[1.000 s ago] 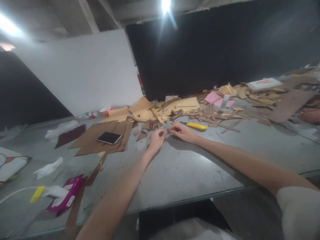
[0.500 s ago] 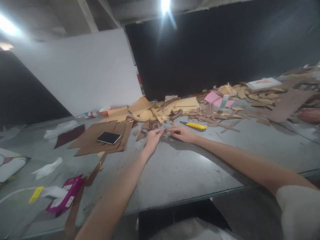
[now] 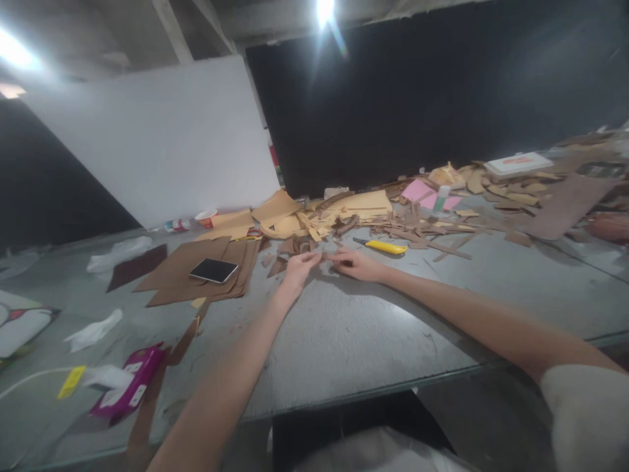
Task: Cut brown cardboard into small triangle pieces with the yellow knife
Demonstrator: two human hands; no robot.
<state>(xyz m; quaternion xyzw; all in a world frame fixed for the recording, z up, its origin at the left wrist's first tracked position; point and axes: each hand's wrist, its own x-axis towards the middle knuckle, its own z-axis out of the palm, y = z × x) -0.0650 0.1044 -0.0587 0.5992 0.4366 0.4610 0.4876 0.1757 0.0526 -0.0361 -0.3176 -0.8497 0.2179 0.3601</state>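
Note:
My left hand (image 3: 299, 267) and my right hand (image 3: 360, 265) meet over the middle of the table, fingertips pinched close together. Between them is a small brown piece (image 3: 324, 257), mostly covered by the fingers; it looks like leather or card. Just beyond my left hand lie brown scraps (image 3: 296, 245). A yellow utility knife (image 3: 386, 247) rests on the table behind my right hand, its blade pointing left, with neither hand touching it.
On the left, a phone (image 3: 214, 271) lies on stacked brown sheets (image 3: 167, 269). Nearer are a magenta tissue pack (image 3: 128, 387) and a crumpled tissue (image 3: 93, 330). Tan sheets (image 3: 363, 204), brown strips (image 3: 417, 231) and a glue stick (image 3: 441, 198) crowd the back of the table (image 3: 334, 347).
My left hand and forearm have shifted very slightly to the left. The right hand stays almost where it was, fingers still pinched. Things on the table have not moved.

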